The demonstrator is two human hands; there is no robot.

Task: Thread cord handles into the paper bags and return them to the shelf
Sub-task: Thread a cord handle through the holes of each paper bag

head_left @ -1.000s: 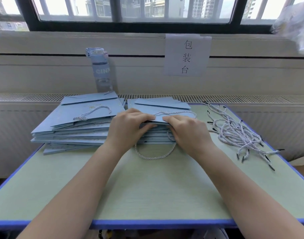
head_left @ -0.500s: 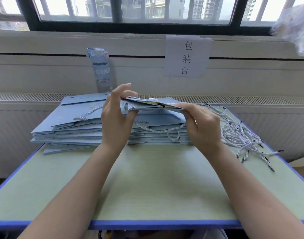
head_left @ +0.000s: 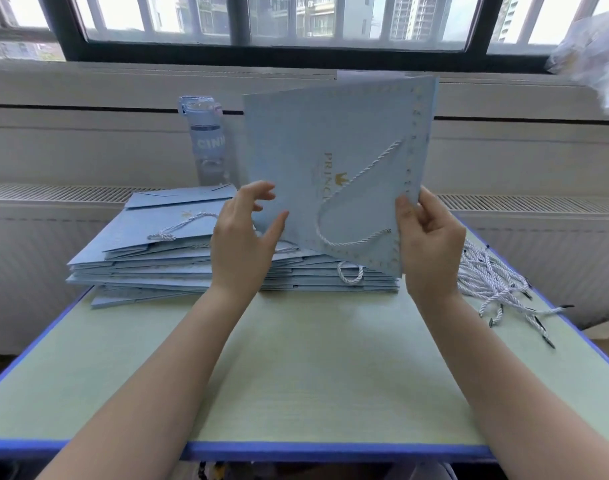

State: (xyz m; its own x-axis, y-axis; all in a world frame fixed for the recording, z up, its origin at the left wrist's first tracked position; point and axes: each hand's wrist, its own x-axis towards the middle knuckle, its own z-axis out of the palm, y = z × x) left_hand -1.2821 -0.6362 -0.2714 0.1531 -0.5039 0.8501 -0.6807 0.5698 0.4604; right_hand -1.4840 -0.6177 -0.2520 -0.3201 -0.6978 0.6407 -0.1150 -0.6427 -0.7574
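Observation:
A flat light-blue paper bag [head_left: 330,133] with gold lettering stands upright in the air over the table, its white cord handle [head_left: 358,174] hanging across its face. My right hand [head_left: 431,244] pinches the bag's right edge, thumb on the front. My left hand [head_left: 240,244] is at the bag's lower left edge with fingers spread and loose, not gripping it. Below lie two stacks of flat blue bags: a left stack [head_left: 140,244] with a corded bag on top, and a right stack [head_left: 313,278] with a cord loop sticking out. Loose white cords [head_left: 493,278] are heaped at the right.
The green table [head_left: 296,375] has a blue rim. A clear water bottle [head_left: 206,140] stands behind the left stack against the radiator ledge. A crumpled plastic bag [head_left: 594,57] sits on the windowsill at the far right.
The bag was lifted off the right stack and swung from flat to upright. My left hand has let go of its edge and opened. My right hand still holds it.

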